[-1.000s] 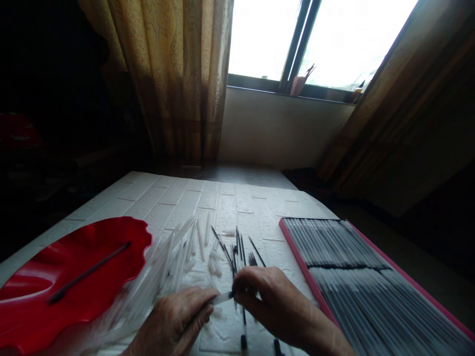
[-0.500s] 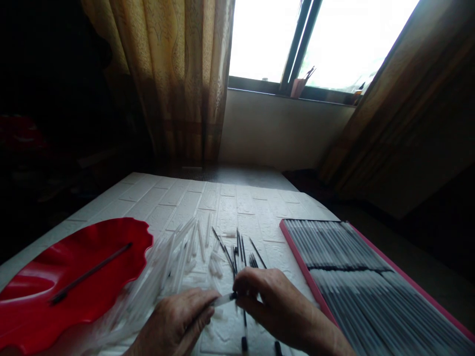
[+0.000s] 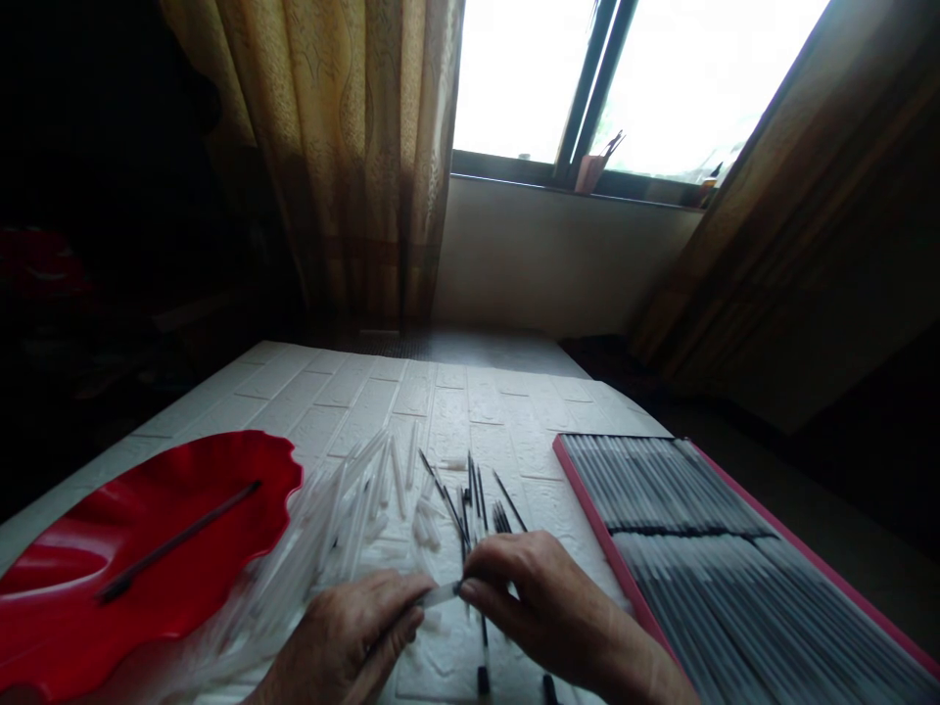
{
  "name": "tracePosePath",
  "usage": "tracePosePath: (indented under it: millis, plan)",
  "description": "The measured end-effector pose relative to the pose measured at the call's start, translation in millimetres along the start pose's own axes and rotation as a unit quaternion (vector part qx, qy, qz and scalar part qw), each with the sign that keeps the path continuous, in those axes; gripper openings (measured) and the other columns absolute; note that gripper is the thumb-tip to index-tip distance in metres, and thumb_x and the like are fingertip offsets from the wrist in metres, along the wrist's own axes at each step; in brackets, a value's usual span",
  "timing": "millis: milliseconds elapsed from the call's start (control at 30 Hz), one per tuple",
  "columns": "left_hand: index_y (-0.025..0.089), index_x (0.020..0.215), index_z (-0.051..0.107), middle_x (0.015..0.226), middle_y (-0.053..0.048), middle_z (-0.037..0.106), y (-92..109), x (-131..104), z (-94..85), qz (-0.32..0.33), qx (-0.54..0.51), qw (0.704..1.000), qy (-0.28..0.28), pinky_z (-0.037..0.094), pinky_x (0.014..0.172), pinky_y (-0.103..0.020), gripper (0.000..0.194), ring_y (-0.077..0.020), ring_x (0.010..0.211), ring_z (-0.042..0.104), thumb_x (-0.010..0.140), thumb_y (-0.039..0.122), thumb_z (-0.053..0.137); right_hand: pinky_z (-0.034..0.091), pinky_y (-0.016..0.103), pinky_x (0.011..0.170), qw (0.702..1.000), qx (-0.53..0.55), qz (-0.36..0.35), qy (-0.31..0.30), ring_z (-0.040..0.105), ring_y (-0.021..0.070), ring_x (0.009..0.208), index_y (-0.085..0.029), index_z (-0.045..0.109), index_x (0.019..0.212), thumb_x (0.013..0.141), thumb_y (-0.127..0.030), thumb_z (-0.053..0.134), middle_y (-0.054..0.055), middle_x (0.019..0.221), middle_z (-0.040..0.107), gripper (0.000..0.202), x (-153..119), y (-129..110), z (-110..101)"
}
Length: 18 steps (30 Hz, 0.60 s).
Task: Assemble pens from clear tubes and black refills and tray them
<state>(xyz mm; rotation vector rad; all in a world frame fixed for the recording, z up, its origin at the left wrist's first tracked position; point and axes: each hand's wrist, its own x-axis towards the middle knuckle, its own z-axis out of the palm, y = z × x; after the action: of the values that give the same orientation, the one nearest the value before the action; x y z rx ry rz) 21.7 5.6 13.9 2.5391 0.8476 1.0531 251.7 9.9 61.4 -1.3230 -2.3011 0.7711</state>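
Note:
My left hand (image 3: pixel 356 627) is closed around a translucent pen barrel (image 3: pixel 442 594), most of it hidden in the fingers. At the barrel's right end my right hand (image 3: pixel 547 607) pinches a small dark piece; the fingertips hide its exact shape. Just beyond the hands lie several dark pen refills (image 3: pixel 476 490) and some short clear caps (image 3: pixel 426 527). A heap of clear pen barrels (image 3: pixel 345 499) spreads to the left of them. Below the right hand, a refill with a black end (image 3: pixel 483 680) points toward me.
A red scalloped plate (image 3: pixel 271 460) at the left holds one dark pen (image 3: pixel 183 539). To the right, a pink-edged box (image 3: pixel 587 499) contains two rows of assembled pens (image 3: pixel 741 607). White brick-patterned covering (image 3: pixel 455 392) lies on the table. A window and curtains (image 3: pixel 352 147) are behind.
The right fingertips have closed over the dark piece and shifted slightly left along the barrel; less of the dark piece shows. The left hand has hardly moved.

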Motion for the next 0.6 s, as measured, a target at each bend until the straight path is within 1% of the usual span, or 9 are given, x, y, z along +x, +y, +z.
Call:
tracePosePath:
  millis: [67,100,167,233,333,500,600]
  plan:
    - [0.028,0.124,0.058,0.089,0.0,0.079,0.6,0.5,-0.3,-0.001,0.0,1.0,-0.001,0.06,0.067,-0.016,0.027,-0.0142,0.079,0.078,0.108,0.033,0.038,0.039,0.02,0.058,1.0,0.015,0.013,-0.003,0.057,0.0116,0.061,-0.019,0.071,0.083,0.086,-0.024,0.065,-0.001,0.068,0.066,0.007,-0.3,-0.1,-0.9]
    - [0.028,0.123,0.059,0.09,0.0,0.079,0.6,0.6,-0.4,-0.004,0.001,1.0,-0.002,0.06,0.067,-0.016,0.026,-0.0143,0.079,0.078,0.107,0.033,0.038,0.039,0.019,0.058,0.999,0.024,0.021,-0.004,0.058,0.0116,0.061,-0.02,0.071,0.088,0.083,-0.021,0.066,-0.001,0.069,0.067,0.007,-0.4,0.0,-1.2]
    - [0.027,0.121,0.06,0.091,0.0,0.079,0.2,0.4,-0.3,-0.008,0.003,1.0,-0.001,0.059,0.068,-0.016,0.025,-0.0143,0.08,0.078,0.107,0.033,0.039,0.04,0.019,0.057,0.999,0.037,0.029,-0.001,0.059,0.0115,0.06,-0.02,0.069,0.093,0.081,-0.015,0.065,-0.002,0.069,0.067,0.014,-0.5,0.3,-1.3]
    - [0.027,0.121,0.06,0.091,-0.001,0.079,-0.3,-0.3,0.0,-0.009,0.002,1.0,0.0,0.059,0.07,-0.016,0.025,-0.0141,0.079,0.078,0.107,0.032,0.04,0.04,0.019,0.058,0.999,0.037,0.017,0.005,0.059,0.0116,0.061,-0.02,0.067,0.089,0.081,-0.011,0.061,-0.002,0.069,0.067,0.013,-0.4,0.8,-0.8]
    - [0.027,0.121,0.06,0.091,-0.001,0.079,-0.2,-1.1,0.1,-0.001,0.003,1.0,0.003,0.059,0.07,-0.016,0.026,-0.0138,0.078,0.078,0.107,0.033,0.039,0.04,0.019,0.058,0.999,0.031,0.002,0.01,0.058,0.0116,0.062,-0.02,0.065,0.082,0.083,-0.013,0.059,-0.002,0.07,0.066,0.01,0.2,0.7,0.2]
    - [0.028,0.125,0.06,0.092,-0.001,0.08,0.3,-0.1,-0.5,0.0,0.003,1.0,0.007,0.06,0.071,-0.017,0.027,-0.0151,0.08,0.078,0.107,0.033,0.041,0.038,0.019,0.057,1.0,0.007,0.018,0.001,0.057,0.0118,0.06,-0.02,0.066,0.078,0.085,-0.019,0.061,-0.002,0.067,0.065,0.009,0.6,-2.3,-0.8]
    - [0.029,0.125,0.06,0.09,0.0,0.079,-0.6,0.4,-0.6,-0.003,-0.008,1.0,0.006,0.06,0.069,-0.016,0.026,-0.0146,0.078,0.078,0.106,0.032,0.042,0.038,0.02,0.057,1.0,0.004,0.018,0.001,0.057,0.0117,0.06,-0.02,0.067,0.078,0.086,-0.021,0.062,-0.002,0.067,0.065,0.01,0.2,-2.0,-1.6]
